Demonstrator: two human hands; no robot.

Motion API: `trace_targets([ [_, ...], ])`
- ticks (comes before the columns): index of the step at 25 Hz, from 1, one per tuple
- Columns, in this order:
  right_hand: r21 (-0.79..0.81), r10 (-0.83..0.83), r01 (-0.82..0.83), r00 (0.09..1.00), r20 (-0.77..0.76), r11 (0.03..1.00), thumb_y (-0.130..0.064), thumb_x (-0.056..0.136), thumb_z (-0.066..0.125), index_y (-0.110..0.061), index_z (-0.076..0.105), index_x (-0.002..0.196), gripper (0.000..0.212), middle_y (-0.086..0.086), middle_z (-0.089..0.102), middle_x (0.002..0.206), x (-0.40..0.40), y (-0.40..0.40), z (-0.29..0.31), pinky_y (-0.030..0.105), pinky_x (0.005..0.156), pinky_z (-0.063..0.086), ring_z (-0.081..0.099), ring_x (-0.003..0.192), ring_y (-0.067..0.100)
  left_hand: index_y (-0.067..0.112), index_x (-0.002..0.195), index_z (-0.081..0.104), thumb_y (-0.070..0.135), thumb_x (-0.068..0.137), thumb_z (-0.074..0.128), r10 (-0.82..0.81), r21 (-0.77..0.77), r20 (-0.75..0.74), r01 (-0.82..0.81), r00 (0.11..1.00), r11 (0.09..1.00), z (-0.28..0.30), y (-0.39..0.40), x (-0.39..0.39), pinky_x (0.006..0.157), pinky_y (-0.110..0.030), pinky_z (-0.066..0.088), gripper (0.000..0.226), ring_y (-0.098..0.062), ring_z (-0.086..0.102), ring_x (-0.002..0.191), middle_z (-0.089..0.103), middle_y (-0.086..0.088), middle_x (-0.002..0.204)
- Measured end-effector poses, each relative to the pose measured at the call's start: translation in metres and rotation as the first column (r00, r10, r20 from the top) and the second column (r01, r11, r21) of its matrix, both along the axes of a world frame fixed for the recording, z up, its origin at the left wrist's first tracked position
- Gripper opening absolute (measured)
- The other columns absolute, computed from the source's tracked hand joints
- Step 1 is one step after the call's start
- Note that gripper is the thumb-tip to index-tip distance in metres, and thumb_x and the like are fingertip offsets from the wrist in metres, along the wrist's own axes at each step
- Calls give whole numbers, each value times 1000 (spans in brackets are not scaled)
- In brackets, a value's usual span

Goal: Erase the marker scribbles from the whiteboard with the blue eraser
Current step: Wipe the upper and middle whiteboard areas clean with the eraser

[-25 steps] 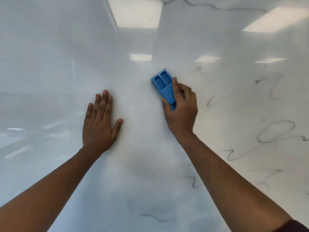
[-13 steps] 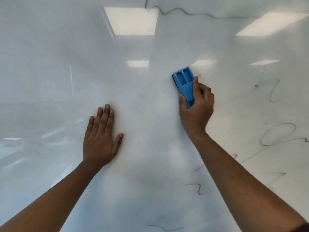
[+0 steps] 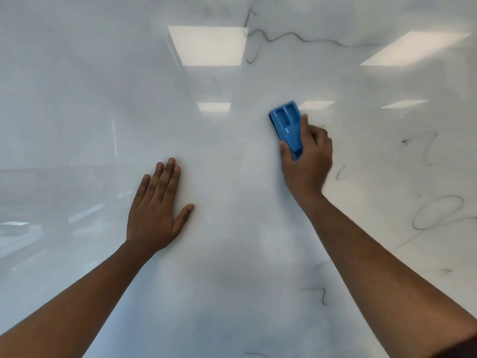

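Eraser (image 3: 287, 127) pressed flat to the whiteboard (image 3: 232, 241), blue plastic back outward, gripped low on its body by the right hand (image 3: 305, 161): thumb on the near edge, fingers curled over the far edge, upper half with its two moulded recesses left clear above the knuckles. Slight blur on hand and eraser, so likely mid-stroke. Left of the eraser and lower, left hand (image 3: 154, 215) laid flat on the board, four fingers pressed together, thumb splayed out, holding nothing, seemingly bracing. Just right of the eraser, faint squiggles (image 3: 423, 148) and, lower, a looped scribble (image 3: 436, 211); above the eraser, a long wavy line (image 3: 296, 38); well below it, a small zigzag (image 3: 320, 295) and a trace at the bottom edge. Board directly left of and below the eraser wiped to a grey haze. Judged light and rigid, a hard shell probably over a soft pad, easy to steer one-handed; glossy board likely slick, so firm even pressure needed to keep the pad flat. Best held across the narrow sides near the middle, as now, palm over the back. Much scribble left to clear, mostly to the right.
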State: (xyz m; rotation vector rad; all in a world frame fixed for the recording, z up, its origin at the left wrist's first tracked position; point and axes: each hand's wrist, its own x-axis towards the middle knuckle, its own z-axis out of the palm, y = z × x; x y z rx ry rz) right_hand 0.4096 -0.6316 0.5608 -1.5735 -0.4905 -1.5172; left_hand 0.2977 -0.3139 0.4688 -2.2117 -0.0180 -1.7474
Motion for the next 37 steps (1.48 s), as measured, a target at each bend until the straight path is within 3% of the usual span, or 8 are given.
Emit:
trace_targets([
  [3, -176, 45, -27, 994, 99, 984, -28, 88, 74, -14, 49, 154, 72, 12, 62, 129, -30, 60, -1, 37, 92, 48, 57, 110, 32, 11, 172, 10, 61, 104, 39, -2, 8, 16, 2, 1000, 1000, 3, 8, -2, 136, -41, 7, 89, -24, 9, 168, 8, -5, 182],
  [8, -622, 133, 107, 936, 327, 776, -27, 97, 71, -13, 55, 149, 56, 10, 65, 134, -29, 34, -88, 43, 92, 56, 64, 113, 30, 9, 172, 11, 61, 102, 41, -22, -9, 42, 22, 999, 1000, -3, 14, 1, 136, -43, 7, 92, -26, 10, 168, 8, -6, 181],
  [14, -79, -20, 19, 1000, -9, 997, -29, 92, 74, -16, 45, 156, 72, 11, 59, 133, -14, 21, 29, 35, 97, 47, 56, 116, 30, 8, 171, 12, 61, 102, 41, -26, 0, 47, 26, 999, 1000, -1, 13, 3, 136, -45, 7, 92, -28, 11, 168, 8, -7, 181],
  [17, -231, 69, -48, 994, 84, 972, -26, 89, 75, -15, 48, 154, 72, 13, 61, 133, -40, 78, 12, 37, 98, 48, 57, 115, 33, 8, 171, 11, 59, 102, 43, -42, -12, 41, 42, 998, 999, -2, 11, 2, 136, -45, 7, 92, -29, 10, 168, 9, -8, 181],
  [22, -642, 108, 150, 933, 344, 752, -31, 97, 71, -15, 53, 151, 59, 9, 64, 135, -31, 45, -47, 43, 94, 55, 63, 114, 31, 7, 171, 11, 57, 102, 42, -26, -26, 13, 27, 1000, 999, -3, 7, -4, 136, -46, 7, 91, -28, 8, 168, 8, -9, 181],
  [29, -286, -61, 112, 982, 179, 952, -35, 94, 73, -18, 44, 157, 72, 9, 59, 130, 4, -9, 56, 25, 91, 43, 53, 114, 25, 6, 171, 16, 54, 104, 39, 10, -16, 22, -9, 1000, 1000, 12, -14, -1, 137, -45, 5, 85, -27, 8, 168, 9, -8, 181],
  [34, -2, -43, 44, 997, 56, 999, -40, 98, 65, -20, 35, 162, 73, 8, 54, 139, 21, -23, 192, 31, 104, 42, 49, 127, 26, 9, 171, 13, 56, 106, 37, 2, -20, 26, -2, 1000, 1000, 69, -59, 23, 136, -45, 10, 84, -23, 5, 168, 6, -5, 182],
  [37, -163, -33, 61, 984, 173, 985, -36, 97, 66, -19, 38, 160, 71, 7, 56, 136, 10, 5, 195, 32, 101, 43, 51, 122, 26, 8, 171, 13, 55, 106, 38, -3, -62, 61, 7, 998, 998, 85, -73, 35, 136, -44, 7, 84, -24, 4, 169, 5, -6, 182],
])
